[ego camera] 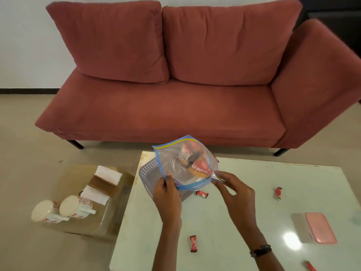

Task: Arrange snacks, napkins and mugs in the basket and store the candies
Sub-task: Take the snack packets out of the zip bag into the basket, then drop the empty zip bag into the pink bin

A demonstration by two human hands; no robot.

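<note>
The left hand point(166, 194) pinches the near left corner of a clear zip bag point(185, 163), thumb and fingers curled on its blue sealing strip; the right hand point(233, 190) pinches the near right end of the same strip, its other fingers loosely spread; a dark watch point(260, 250) sits on the right wrist. The bag is held up above the table, tilted away from the person, with red and orange snack packets point(197, 165) showing through the plastic. Directly beneath and behind the bag stands a grey perforated basket point(149, 173) at the far left corner of the pale glass table point(234, 222); what lies inside it cannot be made out. Red-wrapped candies lie scattered on the table: one point(202, 194) just right of the basket, one point(193, 243) nearer between the forearms, one point(279, 193) further right, and one point(310, 266) at the near right edge. A pink-lidded container point(320, 227) rests near the right edge. To the left of the table, on a lower cardboard surface point(109, 216), two white mugs point(60, 210) with red flower prints lie on their sides, touching; just beyond them are white napkins point(108, 175) with a brown holder point(102, 184) across them. A red sofa point(166, 98) fills the far side.
</note>
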